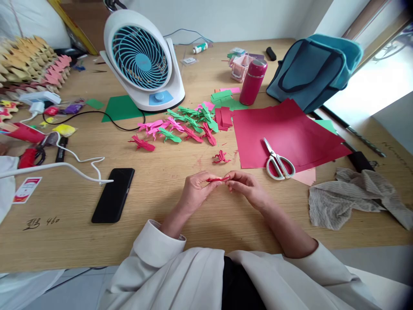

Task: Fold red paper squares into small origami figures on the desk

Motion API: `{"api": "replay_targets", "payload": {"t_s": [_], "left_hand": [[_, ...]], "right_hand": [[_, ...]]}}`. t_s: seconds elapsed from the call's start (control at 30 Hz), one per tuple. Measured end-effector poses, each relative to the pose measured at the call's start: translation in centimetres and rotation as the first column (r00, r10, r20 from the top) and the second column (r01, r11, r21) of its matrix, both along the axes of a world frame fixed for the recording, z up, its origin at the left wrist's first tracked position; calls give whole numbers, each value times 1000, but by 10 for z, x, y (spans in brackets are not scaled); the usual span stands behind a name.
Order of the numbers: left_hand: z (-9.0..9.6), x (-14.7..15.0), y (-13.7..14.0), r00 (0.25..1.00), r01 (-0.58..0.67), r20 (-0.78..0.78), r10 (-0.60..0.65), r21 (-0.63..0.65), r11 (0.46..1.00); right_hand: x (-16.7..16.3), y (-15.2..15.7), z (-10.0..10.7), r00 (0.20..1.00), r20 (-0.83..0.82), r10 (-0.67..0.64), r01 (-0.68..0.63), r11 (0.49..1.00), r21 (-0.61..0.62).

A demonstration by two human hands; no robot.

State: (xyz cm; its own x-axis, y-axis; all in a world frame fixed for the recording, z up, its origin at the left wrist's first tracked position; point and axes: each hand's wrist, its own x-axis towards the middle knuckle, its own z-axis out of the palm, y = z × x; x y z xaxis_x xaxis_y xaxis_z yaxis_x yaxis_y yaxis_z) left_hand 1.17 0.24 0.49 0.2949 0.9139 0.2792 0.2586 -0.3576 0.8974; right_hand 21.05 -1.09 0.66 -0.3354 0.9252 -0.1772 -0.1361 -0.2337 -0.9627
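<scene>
A small folded piece of red paper [213,179] is pinched between my two hands, above the near middle of the table. My left hand [197,189] grips its left part between thumb and fingers. At its right end, the fingertips of my right hand [247,186] are closed on it. Just beyond my hands lies a small cut-and-folded red paper figure [221,157]. Farther back is a cluster of folded paper figures [190,120] in green, pink and red. White-handled scissors [278,162] rest partly on large red paper sheets [267,133] to the right.
A white fan [142,62] stands at the back left. A black phone [112,196] with a white cable lies left of my hands. On the right are a crumpled grey cloth [342,200] and a blue bag [314,71]. A red flask [253,82] stands behind the sheets.
</scene>
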Motion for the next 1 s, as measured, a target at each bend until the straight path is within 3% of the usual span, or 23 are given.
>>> {"api": "replay_targets", "payload": {"t_s": [0.1,0.27,0.53,1.0], "left_hand": [[1,-3,2,998,68,-9,-68,67,995],[2,0,1,988,156,-15,-156,108,982],[3,4,0,998,69,-18,-67,93,993],[7,7,-6,998,47,52,-45,-36,998]], "right_hand": [[2,2,0,999,-8,46,-46,999,-8],[0,4,0,998,64,14,-11,999,-45],[0,4,2,1000,7,1,0,989,-151],[1,4,0,987,-158,7,-58,945,-321]]}}
